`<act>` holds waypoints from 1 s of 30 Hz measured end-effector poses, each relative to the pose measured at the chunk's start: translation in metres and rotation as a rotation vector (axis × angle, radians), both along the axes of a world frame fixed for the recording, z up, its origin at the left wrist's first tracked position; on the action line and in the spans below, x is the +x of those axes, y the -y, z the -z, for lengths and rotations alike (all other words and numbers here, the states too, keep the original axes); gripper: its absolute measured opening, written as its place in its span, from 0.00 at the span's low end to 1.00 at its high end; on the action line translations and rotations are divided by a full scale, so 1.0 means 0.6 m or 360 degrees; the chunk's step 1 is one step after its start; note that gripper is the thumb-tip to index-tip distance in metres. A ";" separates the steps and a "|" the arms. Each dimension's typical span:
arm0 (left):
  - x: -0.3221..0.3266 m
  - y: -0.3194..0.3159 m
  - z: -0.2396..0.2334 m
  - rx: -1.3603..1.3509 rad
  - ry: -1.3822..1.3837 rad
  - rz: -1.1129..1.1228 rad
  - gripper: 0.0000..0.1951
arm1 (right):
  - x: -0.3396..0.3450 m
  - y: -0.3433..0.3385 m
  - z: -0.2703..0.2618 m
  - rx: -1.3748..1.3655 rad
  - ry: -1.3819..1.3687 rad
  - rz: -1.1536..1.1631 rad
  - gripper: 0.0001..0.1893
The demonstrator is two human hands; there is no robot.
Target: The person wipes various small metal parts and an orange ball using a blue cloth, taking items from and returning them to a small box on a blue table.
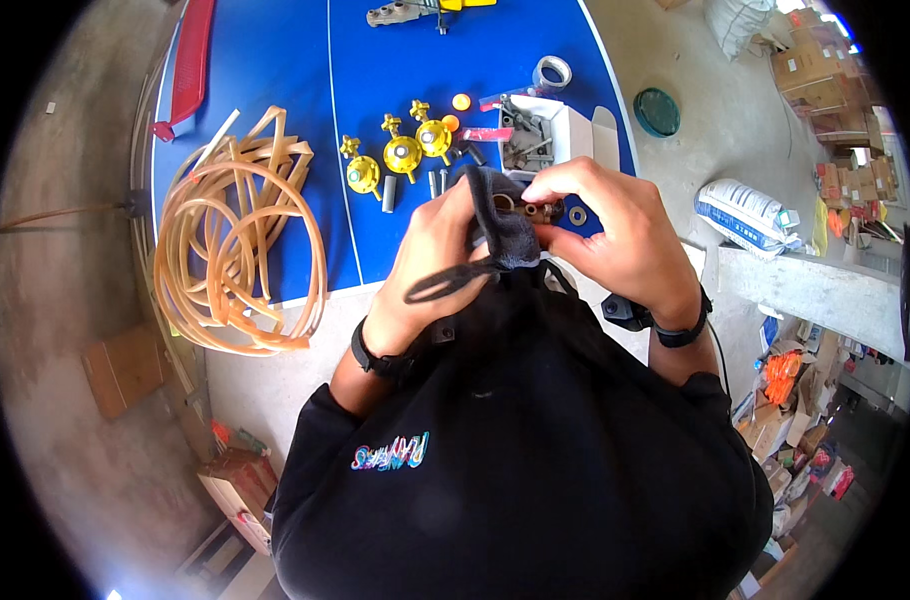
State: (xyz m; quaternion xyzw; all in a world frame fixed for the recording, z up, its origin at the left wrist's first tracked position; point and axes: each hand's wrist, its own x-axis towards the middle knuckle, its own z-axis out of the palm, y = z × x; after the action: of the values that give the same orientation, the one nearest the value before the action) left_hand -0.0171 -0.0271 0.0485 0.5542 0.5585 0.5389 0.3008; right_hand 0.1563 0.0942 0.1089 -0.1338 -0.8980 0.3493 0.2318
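My left hand (pixel 434 259) grips a dark grey cloth (pixel 516 244) with a thin loop hanging from it. The fingers of my right hand (pixel 627 229) pinch a small brass fitting (pixel 531 213) against the cloth. Part of the fitting is hidden by the cloth and fingers. Beyond my hands, several yellow gas regulators (pixel 402 154) lie on a blue table with white lines (pixel 380 247). A grey metal cylinder (pixel 389 195) stands or lies beside them; I cannot tell which. A flat washer (pixel 577 223) rests just right of the fitting.
A white box (pixel 573 139) of bolts and metal parts sits behind my right hand, near a tape roll (pixel 565 69). Orange balls (pixel 461 102) lie by the regulators. Coiled tan hose (pixel 171 247) overhangs the table's near left edge. A red plastic piece (pixel 194 67) lies far left.
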 end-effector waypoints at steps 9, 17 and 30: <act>0.045 0.001 0.070 0.0237 0.1147 -0.0209 0.14 | -0.047 0.046 0.112 -0.0947 -0.0773 0.0372 0.19; -0.004 0.007 0.054 -0.0070 0.0765 0.0027 0.17 | -0.025 0.038 0.109 -0.1362 -0.0881 0.0314 0.17; 0.017 -0.009 0.020 0.0067 0.0602 0.0061 0.18 | -0.008 0.032 0.017 -0.0274 -0.0184 0.0303 0.25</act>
State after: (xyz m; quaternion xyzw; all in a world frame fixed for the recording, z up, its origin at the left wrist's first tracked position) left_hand -0.0069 -0.0216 0.0368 0.4599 0.4700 0.6391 0.3990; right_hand 0.1517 0.0752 0.0988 -0.2175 -0.8330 0.4086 0.3030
